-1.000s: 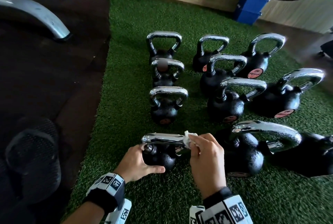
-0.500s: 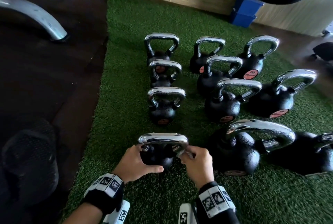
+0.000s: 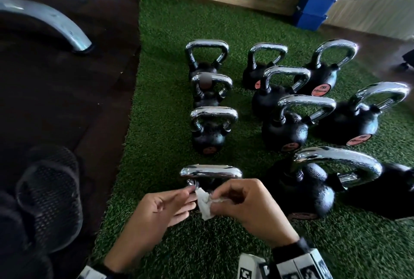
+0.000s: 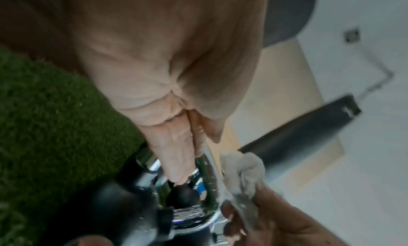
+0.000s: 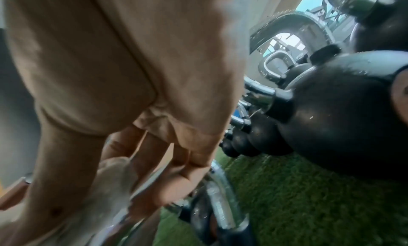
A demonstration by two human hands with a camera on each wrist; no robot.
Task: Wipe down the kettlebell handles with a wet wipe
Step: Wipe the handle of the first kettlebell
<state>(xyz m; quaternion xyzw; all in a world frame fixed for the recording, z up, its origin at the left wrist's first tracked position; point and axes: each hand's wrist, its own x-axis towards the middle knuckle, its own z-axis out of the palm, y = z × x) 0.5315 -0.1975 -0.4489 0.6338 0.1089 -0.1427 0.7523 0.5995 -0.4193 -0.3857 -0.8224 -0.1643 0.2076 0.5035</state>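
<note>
The nearest small black kettlebell has a chrome handle (image 3: 210,171) and stands on green turf (image 3: 161,121) just beyond my hands. My right hand (image 3: 215,200) pinches a crumpled white wet wipe (image 3: 204,206) in front of the kettlebell's body. My left hand (image 3: 190,200) reaches toward the wipe, its fingers fairly straight and its tips at the wipe's left edge. In the left wrist view the straight fingers (image 4: 174,155) point at the chrome handle (image 4: 150,164), with the wipe (image 4: 243,164) beside it. The right wrist view shows the wipe (image 5: 114,176) under the thumb.
Several more chrome-handled kettlebells stand in rows beyond, and a large one (image 3: 302,189) sits close to the right hand. Dark rubber flooring lies to the left, with a black mesh shoe (image 3: 49,195) and a metal leg (image 3: 56,25). Blue blocks (image 3: 311,12) sit by the wooden wall.
My right hand left the handle's right end and drew back with the wipe. My left hand released the kettlebell's body and came to the wipe.
</note>
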